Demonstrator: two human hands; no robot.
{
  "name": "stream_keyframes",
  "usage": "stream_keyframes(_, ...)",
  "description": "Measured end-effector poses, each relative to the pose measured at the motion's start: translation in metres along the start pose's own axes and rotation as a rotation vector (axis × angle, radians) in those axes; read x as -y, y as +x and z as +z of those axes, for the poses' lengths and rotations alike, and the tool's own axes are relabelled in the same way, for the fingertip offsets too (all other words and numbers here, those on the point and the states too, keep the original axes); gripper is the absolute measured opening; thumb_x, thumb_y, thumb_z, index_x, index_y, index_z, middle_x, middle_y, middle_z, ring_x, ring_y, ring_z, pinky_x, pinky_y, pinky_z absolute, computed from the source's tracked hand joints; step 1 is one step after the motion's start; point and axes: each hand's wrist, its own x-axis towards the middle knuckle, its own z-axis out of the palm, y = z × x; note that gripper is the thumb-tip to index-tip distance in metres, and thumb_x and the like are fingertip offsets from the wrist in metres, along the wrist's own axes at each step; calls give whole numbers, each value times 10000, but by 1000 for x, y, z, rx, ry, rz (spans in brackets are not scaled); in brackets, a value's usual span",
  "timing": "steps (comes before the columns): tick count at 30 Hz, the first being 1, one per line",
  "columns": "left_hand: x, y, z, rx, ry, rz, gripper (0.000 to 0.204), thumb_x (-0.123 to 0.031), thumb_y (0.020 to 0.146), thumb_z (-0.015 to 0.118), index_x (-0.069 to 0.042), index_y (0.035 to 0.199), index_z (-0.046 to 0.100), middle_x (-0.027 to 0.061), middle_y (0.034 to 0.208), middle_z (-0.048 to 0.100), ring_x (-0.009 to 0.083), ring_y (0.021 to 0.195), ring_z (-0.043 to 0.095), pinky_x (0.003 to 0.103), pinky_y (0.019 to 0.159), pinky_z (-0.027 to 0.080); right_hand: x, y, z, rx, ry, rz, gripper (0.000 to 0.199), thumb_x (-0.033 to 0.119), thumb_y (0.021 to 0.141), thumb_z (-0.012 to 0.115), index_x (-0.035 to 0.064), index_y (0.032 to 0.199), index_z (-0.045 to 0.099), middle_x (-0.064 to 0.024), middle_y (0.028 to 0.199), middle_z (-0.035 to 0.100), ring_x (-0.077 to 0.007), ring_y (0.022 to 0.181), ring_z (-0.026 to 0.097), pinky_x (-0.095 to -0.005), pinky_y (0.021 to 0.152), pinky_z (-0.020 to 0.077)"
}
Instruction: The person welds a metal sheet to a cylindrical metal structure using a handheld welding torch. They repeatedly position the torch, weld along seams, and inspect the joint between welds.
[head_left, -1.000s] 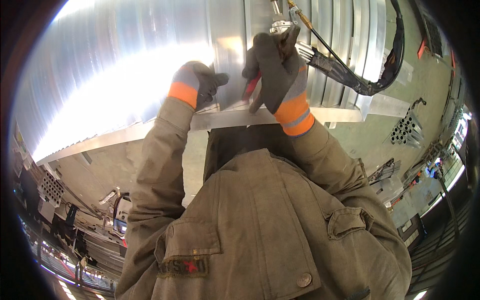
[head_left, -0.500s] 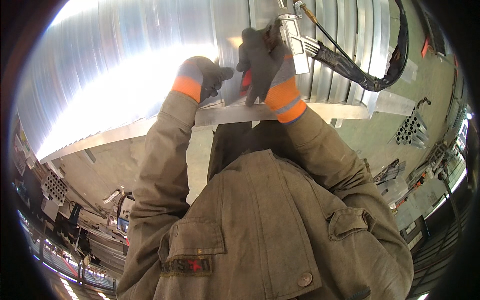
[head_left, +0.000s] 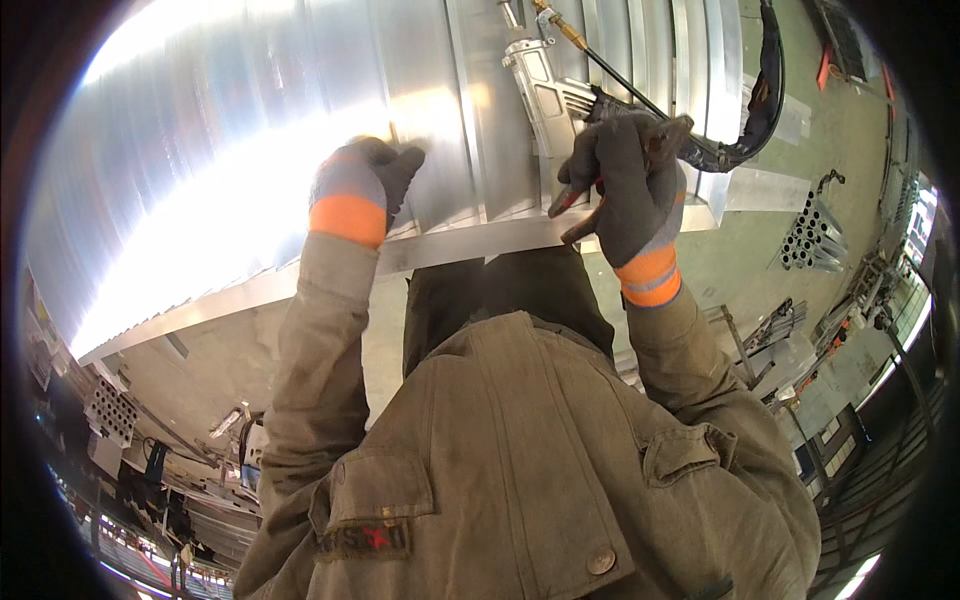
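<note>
My right hand (head_left: 635, 185), in a dark-palmed glove with an orange cuff, is closed around a pair of pliers (head_left: 668, 142). The handles, one partly red, stick out spread apart toward the lower left, just over the panel's near edge. My left hand (head_left: 362, 180), gloved alike, rests at the ribbed metal panel (head_left: 420, 130) with its fingers curled and its thumb pointing right. Whatever those fingers might hold is hidden. Between the hands and farther off lies a silver hand tool (head_left: 542, 95) with a brass fitting and a black-sheathed cable.
The panel's pale front edge bar (head_left: 480, 242) runs just before my body. Off the right side the black cable (head_left: 765, 110) loops down. Bundled metal tubes (head_left: 815, 238) lie on the floor at right, and a perforated metal block (head_left: 110, 410) sits at left.
My right hand has moved right and toward me with the pliers, away from the left hand. My left hand has shifted slightly left. The whole view has shifted a little too.
</note>
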Motion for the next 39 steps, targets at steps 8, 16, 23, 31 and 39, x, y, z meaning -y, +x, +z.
stream_keyframes(8, -53, 30, 43, 198, 61, -5, 496, -558, 951, 709, -74, 922, 817, 93, 708, 723, 235, 625, 686, 394, 643, 559, -18, -4, 3, -38, 70, 92, 305, 274, 1104, 565, 5, 965, 597, -81, 748, 627, -140, 600, 607, -282, 511, 503)
stream_keyframes(16, -41, 42, 52, 186, 67, 14, 554, -568, 965, 673, -53, 785, 771, 93, 684, 723, 253, 645, 707, 402, 695, 573, -27, -1, 12, 5, -48, 173, 294, 280, 1090, 600, 12, 971, 620, -68, 766, 650, -149, 627, 643, -301, 543, 520)
stream_keyframes(23, -42, 41, 49, 193, 97, -11, 540, -549, 959, 665, -54, 772, 770, 95, 690, 728, 243, 639, 715, 398, 675, 573, -58, 11, 32, 127, -226, -6, 328, 336, 1092, 603, 30, 976, 619, -40, 718, 620, -118, 548, 592, -282, 484, 481)
stream_keyframes(31, -33, 44, 49, 181, 21, 76, 534, -537, 957, 666, -46, 778, 775, 90, 660, 715, 233, 610, 703, 390, 640, 568, -53, 12, 43, 149, -307, 23, 211, 213, 1045, 648, 8, 1032, 696, -121, 834, 695, -226, 749, 672, -351, 673, 525)
stream_keyframes(39, -32, 45, 52, 167, 150, 94, 614, -622, 968, 617, -60, 803, 802, 85, 682, 732, 247, 646, 717, 398, 685, 582, -57, 12, 41, 109, -276, 105, 220, 221, 1042, 647, 5, 1009, 667, -140, 802, 684, -226, 721, 657, -361, 653, 517)
